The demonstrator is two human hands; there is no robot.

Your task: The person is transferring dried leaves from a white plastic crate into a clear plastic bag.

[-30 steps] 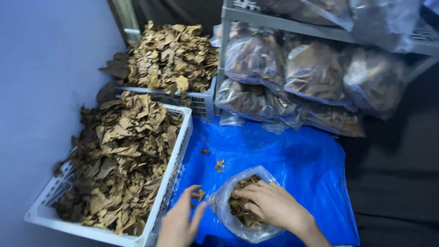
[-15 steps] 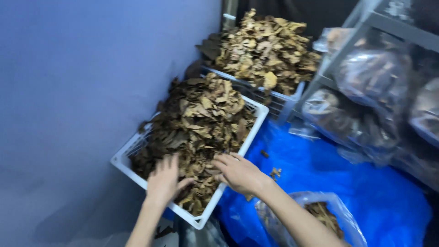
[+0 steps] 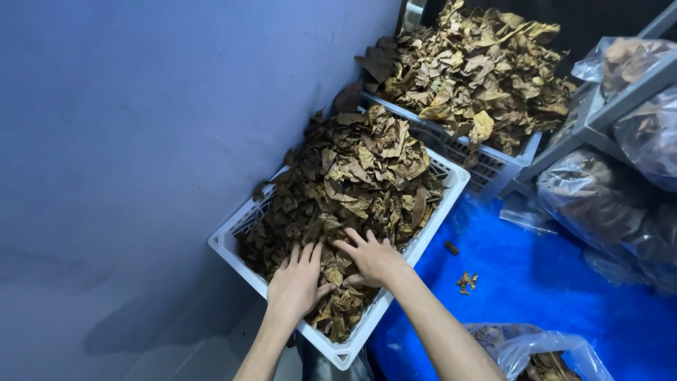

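Head view: both hands rest open, fingers spread, on dried brown leaves heaped in a white slatted crate — left hand, right hand. Light, brittle stuff, likely best scooped from beneath in loose handfuls. Blue tarp covers the floor, with a grey wall alongside.

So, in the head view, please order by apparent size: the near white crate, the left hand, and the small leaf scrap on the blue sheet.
1. Near white crate, largest.
2. Left hand, though its nearness to the camera enlarges it.
3. Leaf scrap on the blue sheet, smallest.
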